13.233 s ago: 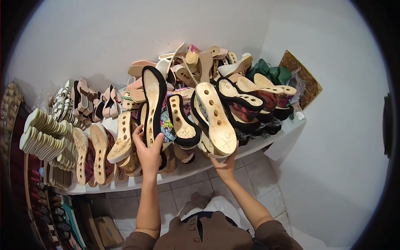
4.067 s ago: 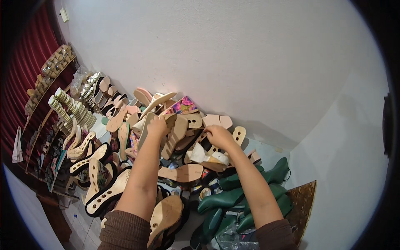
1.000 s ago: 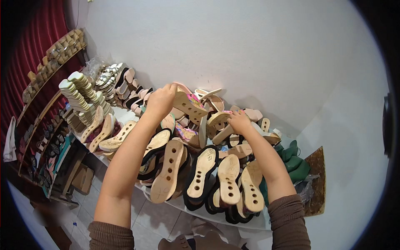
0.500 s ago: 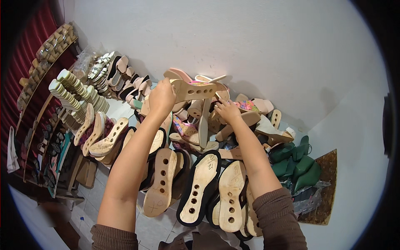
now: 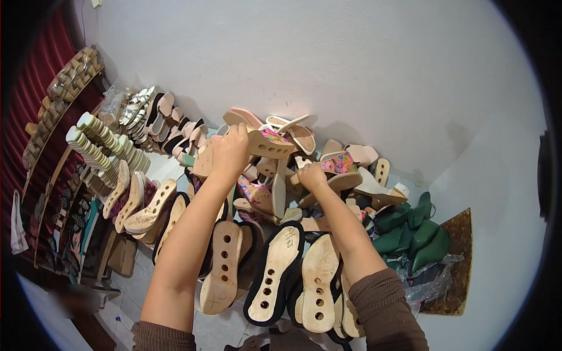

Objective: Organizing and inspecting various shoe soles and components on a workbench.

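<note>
My left hand (image 5: 230,150) is wrapped around a wooden-soled sandal (image 5: 270,150) with a row of holes underneath and a bright floral strap. It is held sideways above the heap. To its right, my right hand (image 5: 311,176) closes on the heel end of another floral-strap sandal (image 5: 344,180), whose far side rests among the other shoes. Between the hands, a floral sandal (image 5: 254,192) and a pale sole (image 5: 279,188) lie in the pile. Below them, wooden soles with dark edging (image 5: 274,275) stand in a row, hole side toward me.
Stacks of pale soles (image 5: 93,143) and several beige and black sandals (image 5: 178,128) stand at left, beside a shelf of wedge heels (image 5: 70,76). Green shoe lasts (image 5: 429,234) and clear plastic (image 5: 436,291) lie at right near a brown board (image 5: 459,263). A white wall (image 5: 328,58) rises behind.
My right hand has come down slightly and its spread fingers have closed on a floral-strap sandal. The sandal in my left hand has tilted and shifted left, showing its floral strap. The view has shifted slightly.
</note>
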A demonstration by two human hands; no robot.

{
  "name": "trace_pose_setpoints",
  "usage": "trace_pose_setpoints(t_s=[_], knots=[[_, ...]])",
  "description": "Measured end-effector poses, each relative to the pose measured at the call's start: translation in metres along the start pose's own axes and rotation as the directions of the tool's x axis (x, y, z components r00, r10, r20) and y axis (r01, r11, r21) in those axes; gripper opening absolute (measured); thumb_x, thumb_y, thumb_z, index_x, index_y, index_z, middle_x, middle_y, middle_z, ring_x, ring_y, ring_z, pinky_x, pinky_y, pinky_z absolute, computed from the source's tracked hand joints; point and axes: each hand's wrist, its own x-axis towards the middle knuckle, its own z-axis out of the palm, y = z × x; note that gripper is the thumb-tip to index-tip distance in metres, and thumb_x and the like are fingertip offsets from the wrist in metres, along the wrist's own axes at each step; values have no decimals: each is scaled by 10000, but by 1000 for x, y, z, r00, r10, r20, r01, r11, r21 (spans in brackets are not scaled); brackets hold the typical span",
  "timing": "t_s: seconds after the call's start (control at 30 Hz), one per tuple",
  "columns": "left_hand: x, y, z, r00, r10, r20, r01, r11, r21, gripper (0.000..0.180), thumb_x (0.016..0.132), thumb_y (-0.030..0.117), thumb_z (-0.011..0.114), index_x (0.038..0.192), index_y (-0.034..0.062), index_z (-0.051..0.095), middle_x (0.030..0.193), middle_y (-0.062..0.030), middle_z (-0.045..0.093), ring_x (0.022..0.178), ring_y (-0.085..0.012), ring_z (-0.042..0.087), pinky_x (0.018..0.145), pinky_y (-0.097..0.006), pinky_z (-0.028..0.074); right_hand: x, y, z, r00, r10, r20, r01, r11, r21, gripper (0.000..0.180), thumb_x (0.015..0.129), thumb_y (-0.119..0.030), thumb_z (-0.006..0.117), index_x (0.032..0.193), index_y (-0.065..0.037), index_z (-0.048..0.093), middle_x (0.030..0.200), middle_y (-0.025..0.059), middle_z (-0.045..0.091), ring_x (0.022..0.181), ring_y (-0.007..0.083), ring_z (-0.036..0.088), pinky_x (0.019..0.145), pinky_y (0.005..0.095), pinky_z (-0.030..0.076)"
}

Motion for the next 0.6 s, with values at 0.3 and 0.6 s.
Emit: trace_pose_setpoints(t_s=[0.3, 0.6], knots=[[4, 3, -29, 998, -9, 60, 8, 1000, 9, 205, 710, 10, 538, 910, -6, 500, 852, -144, 564, 682, -278, 629, 583, -364, 511, -42, 73, -73, 895, 246, -371, -96, 920, 380, 146, 784, -94, 497, 920, -55, 531, 801, 116, 590, 778, 298, 615, 680, 398, 503], [-14, -35, -99, 589, -395, 705, 807, 242, -539, 327, 872, 154, 463, 1075, -101, 482, 985, -175, 586, 857, -266, 620, 711, -380, 519, -138, 94, -176, 422, 878, -226, -145, 312, 939, 287, 798, -124, 508, 1049, 12, 471, 979, 246, 578, 892, 411, 556, 756, 459, 439]])
